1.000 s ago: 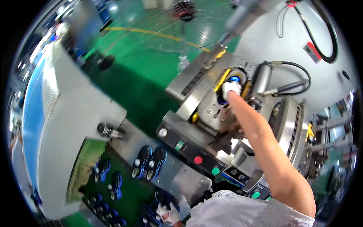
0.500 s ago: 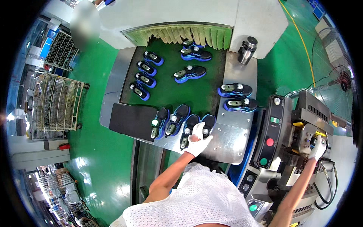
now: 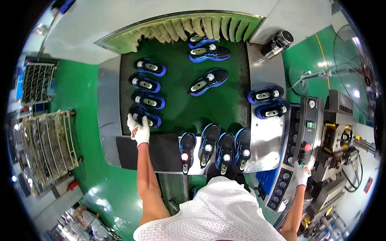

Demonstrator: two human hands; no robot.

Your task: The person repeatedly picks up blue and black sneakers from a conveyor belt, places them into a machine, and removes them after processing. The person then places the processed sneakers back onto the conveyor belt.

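My left hand (image 3: 138, 129), in a white glove, is closed on the heel end of a blue and black shoe (image 3: 147, 117). That shoe is the nearest in a column of several shoes (image 3: 145, 82) on the left of the dark green conveyor belt (image 3: 229, 106). My right hand (image 3: 301, 175), also gloved, rests on the grey control panel (image 3: 309, 120) just below its red button (image 3: 306, 147). It holds nothing. A row of several shoes (image 3: 209, 141) stands on the front ledge close to my body.
Two more shoes (image 3: 209, 53) lie mid-belt near the fringed tunnel mouth (image 3: 181, 28). A pair (image 3: 268, 101) sits on the right metal ledge, with a steel flask (image 3: 278, 41) behind it. A press machine (image 3: 341, 136) stands at the right and wire racks (image 3: 48, 140) at the left.
My left hand has moved from the front row of shoes to the nearest shoe of the left column. My right hand has left the machine for the control panel. The view has swung.
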